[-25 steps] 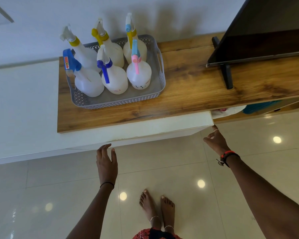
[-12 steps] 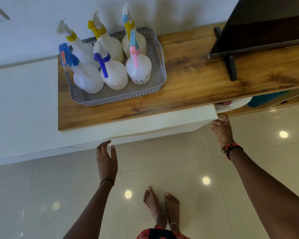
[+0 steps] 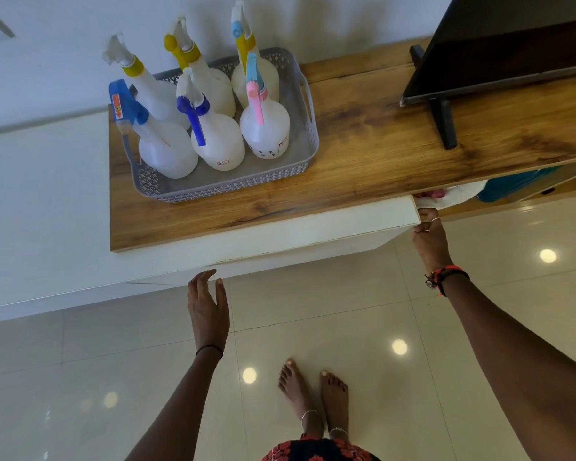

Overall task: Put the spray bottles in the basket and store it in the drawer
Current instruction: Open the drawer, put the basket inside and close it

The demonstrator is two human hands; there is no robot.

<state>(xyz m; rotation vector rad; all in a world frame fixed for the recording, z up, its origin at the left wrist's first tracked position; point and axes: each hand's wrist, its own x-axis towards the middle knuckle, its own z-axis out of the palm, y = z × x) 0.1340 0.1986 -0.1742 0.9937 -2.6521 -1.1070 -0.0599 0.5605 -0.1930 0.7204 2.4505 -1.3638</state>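
Drawer (image 3: 313, 232) opening is the step I judge to be in hand: all six spray bottles (image 3: 218, 141) stand upright in the grey basket (image 3: 300, 91), which sits on the wooden top (image 3: 379, 138) at its left end, directly above the white drawer front. My right hand (image 3: 429, 239) is at the drawer's right end, fingers curled around its corner edge and grasping it. My left hand (image 3: 208, 306) hovers just below the front's lower edge, fingers spread and holding nothing; I cannot tell whether the fingertips touch the panel. To do this step well, I would bring the left hand onto the underside lip before pulling, because a pull from the right corner alone is likely to rack a wide drawer and make it bind. Pull straight toward the body, evenly with both hands, and step the feet (image 3: 313, 394) back so the front does not meet the legs. Draw it out far enough for the basket to go in whole; the tall triggers need headroom under the top, so I would check the depth before lowering. Keep the pull smooth: a jerk could shake the top and tip the bottles. Cloth (image 3: 446, 199) shows in the open compartment just right of the drawer; keep the fingers free of it.
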